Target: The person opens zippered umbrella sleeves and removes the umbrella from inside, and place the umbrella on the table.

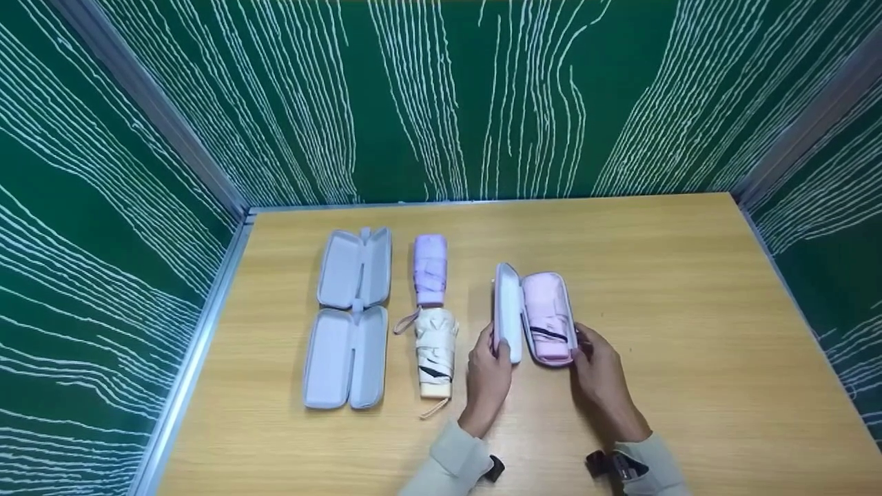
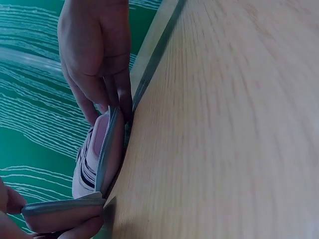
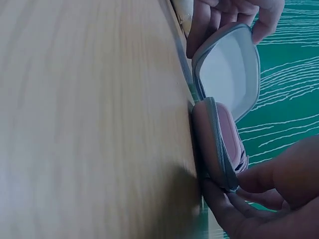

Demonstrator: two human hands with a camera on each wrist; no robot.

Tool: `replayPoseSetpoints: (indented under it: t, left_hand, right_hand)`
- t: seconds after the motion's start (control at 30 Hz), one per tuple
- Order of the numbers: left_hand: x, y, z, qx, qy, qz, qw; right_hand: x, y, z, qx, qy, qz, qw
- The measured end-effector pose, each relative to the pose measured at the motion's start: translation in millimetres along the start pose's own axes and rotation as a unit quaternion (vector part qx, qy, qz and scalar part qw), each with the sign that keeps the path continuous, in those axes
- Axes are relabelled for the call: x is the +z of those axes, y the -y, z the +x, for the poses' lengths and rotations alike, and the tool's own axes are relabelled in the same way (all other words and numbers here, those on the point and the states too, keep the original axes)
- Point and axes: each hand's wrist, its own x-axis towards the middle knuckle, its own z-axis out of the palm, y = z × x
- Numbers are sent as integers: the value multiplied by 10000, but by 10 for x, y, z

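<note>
A hard umbrella case with a pinkish outside and pale lining stands open on the table. My left hand [image 1: 489, 375] grips its raised lid [image 1: 508, 317], thumb on the inner side and fingers behind. In the other half lies a folded pink umbrella [image 1: 546, 306] with a black strip. My right hand [image 1: 606, 372] holds that half by its near right edge, thumb at the rim. The right wrist view shows the zippered shell [image 3: 207, 134] resting on the table and the lid [image 3: 227, 69] tilted up beyond it. In the left wrist view, the umbrella's end [image 2: 101, 132] shows above the zip.
Left of the hands lie a folded purple umbrella [image 1: 431, 269] and a cream one [image 1: 435, 351], end to end. Farther left, two open grey cases [image 1: 341, 269] sit in line. Green panels [image 1: 482, 103] with white lines border the wooden table [image 1: 689, 289].
</note>
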Motion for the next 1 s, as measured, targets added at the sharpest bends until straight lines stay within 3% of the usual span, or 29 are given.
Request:
replayPoseSetpoints:
  t: [0.17, 0.37, 0.5, 0.7, 1.0]
  left_hand:
    - [1, 21, -14, -128, -11, -106, 9999]
    - [2, 31, -39, -223, -48, -130, 9997]
    - [10, 40, -48, -194, -66, -168, 9996]
    - [15, 51, -42, -197, -93, -160, 9996]
    - [23, 70, -39, -171, -166, -172, 9996]
  right_hand:
    - [11, 54, 10, 2, -61, -356, 9993]
    - [100, 148, -1, -845, -271, -1156, 9893]
    - [143, 205, 11, -1479, -333, -1720, 9734]
    - [220, 202, 69, -2337, -589, -2459, 9389]
    - [342, 222, 92, -2342, -570, -2814, 9288]
